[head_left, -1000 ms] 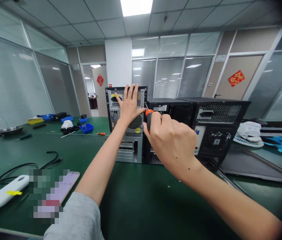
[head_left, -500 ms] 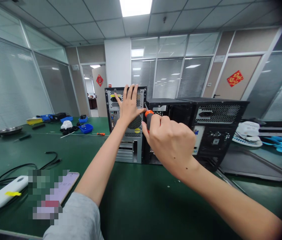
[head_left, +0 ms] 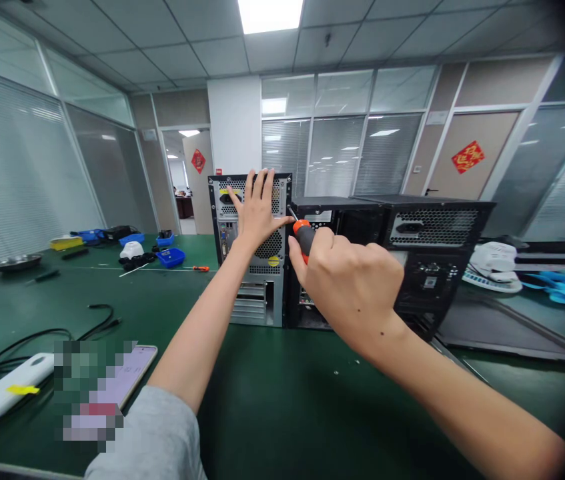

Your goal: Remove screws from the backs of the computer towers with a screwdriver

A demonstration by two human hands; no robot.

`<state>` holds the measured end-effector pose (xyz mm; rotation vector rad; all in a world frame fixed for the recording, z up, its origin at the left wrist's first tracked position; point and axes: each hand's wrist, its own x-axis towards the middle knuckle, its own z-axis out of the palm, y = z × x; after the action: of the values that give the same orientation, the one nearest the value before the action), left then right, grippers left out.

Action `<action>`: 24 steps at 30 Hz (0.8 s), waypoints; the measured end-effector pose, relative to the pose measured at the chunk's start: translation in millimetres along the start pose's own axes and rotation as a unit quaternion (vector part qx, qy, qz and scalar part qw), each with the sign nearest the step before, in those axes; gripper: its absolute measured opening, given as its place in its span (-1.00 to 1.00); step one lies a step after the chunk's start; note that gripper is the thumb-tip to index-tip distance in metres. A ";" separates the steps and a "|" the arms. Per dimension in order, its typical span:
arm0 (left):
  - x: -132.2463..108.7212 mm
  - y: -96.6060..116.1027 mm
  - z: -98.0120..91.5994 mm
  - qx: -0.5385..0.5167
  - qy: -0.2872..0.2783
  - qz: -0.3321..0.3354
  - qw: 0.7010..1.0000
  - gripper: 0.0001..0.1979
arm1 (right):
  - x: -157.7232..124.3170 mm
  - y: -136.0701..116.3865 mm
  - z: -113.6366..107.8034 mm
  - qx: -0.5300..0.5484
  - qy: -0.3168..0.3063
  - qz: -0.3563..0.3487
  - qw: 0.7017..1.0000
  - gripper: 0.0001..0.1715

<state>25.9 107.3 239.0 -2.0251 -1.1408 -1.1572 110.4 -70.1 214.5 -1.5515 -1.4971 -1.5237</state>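
A desktop computer case (head_left: 274, 313) stands upright on the green table, its rear panel facing me. Across the upper part of that panel lies my left hand (head_left: 257, 210), fingers spread and thumb stretched out toward the right edge. My right hand (head_left: 349, 273) is wrapped around a screwdriver (head_left: 301, 231) with an orange and black handle. The shaft slants up and left, its tip at the upper right edge of the panel, close to my left thumb. Whether the tip sits in a screw is too small to tell.
More black computer cases (head_left: 429, 260) stand to the right. On the left lie a phone (head_left: 129, 377), a white power strip (head_left: 27, 373) and black cables (head_left: 97, 323). Farther back are blue trays (head_left: 171, 257) and another orange screwdriver (head_left: 201, 269). Small screws (head_left: 336, 373) lie in front.
My right hand has shifted slightly right and down and turned a little, with the screwdriver handle tilting along. The tip stays at the panel edge. My left hand keeps its place on the case.
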 end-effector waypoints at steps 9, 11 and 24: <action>1.8 -0.1 3.4 0.015 0.017 -0.002 1.000 -0.14 | -5.6 -4.3 -3.1 -0.002 -0.058 -0.005 0.998 -0.77; 2.2 0.3 3.0 0.017 0.016 -0.003 1.000 -0.14 | -5.3 -4.7 -6.3 -0.014 -0.073 -0.003 0.997 -0.79; 2.7 0.8 1.2 0.013 0.001 0.001 1.000 -0.13 | -6.1 -0.8 -9.1 -0.041 -0.068 -0.063 0.995 -0.74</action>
<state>27.9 109.0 240.7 -2.0054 -1.1469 -1.1372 107.7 -80.2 211.0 -1.6662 -1.6548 -1.5943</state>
